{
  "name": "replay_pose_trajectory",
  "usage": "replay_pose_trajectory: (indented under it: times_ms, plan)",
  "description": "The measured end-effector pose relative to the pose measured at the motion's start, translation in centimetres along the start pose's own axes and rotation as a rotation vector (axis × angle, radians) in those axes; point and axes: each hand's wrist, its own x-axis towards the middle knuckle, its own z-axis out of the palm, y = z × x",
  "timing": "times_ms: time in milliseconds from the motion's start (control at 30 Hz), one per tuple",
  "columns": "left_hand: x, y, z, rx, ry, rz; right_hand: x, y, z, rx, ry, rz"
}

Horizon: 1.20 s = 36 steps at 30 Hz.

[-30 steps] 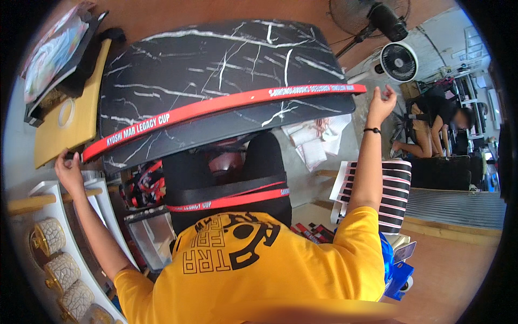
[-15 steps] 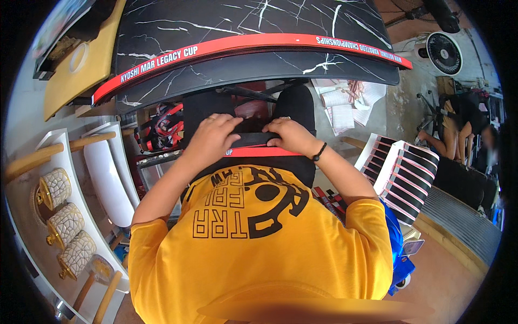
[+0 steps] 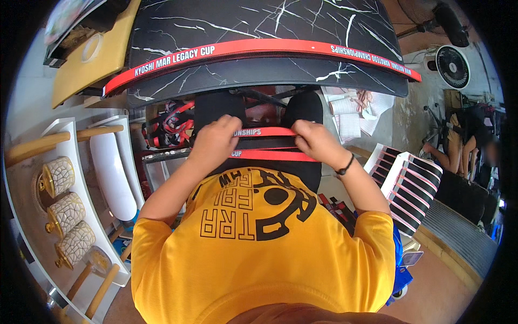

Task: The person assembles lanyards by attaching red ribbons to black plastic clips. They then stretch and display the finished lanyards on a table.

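A flat red ribbon strap (image 3: 270, 131) with white print is stretched level between my hands above my lap. My left hand (image 3: 220, 140) is closed on its left part, fingers curled under. The other part is gripped by my right hand (image 3: 318, 141), which wears a dark bracelet, its thumb pressed to the fingers. Nearer my waist, a second red printed strap length (image 3: 270, 155) lies across my lap; whether the two join is hidden by my hands. A black band shows between them.
A stack of long red straps (image 3: 259, 46) lies across the black marbled table (image 3: 243, 21) ahead. Bundled black-and-pink straps (image 3: 413, 189) stand at right, near a fan (image 3: 453, 66). White shelving with patterned jars (image 3: 66, 220) is at left. Another person sits far right.
Between my hands a black strip showed before; now a red printed face is turned up there. Both hands have closed more tightly and moved slightly apart. The view has shifted a little.
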Motion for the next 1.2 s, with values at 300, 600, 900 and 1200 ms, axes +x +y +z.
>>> replay_pose_trajectory:
  times_ms: [300, 600, 900, 1200]
  plan:
    - [-1.3, -2.7, -6.9, -0.125, 0.123, -0.171, -0.3, 1.2, -5.5, 0.210, 0.333, 0.040]
    - [-2.8, -5.3, -10.7, -0.204, 0.117, -0.374, -0.9, 3.6, -8.2, 0.153, 0.302, 0.144]
    - [-2.8, -4.8, -11.2, -0.169, 0.129, -0.328, -0.8, 3.4, -8.0, 0.260, 0.122, 0.258]
    - [-1.2, 4.0, -5.8, -0.431, -0.208, 0.137, 2.4, -6.8, -4.0, 1.600, 0.013, 0.238]
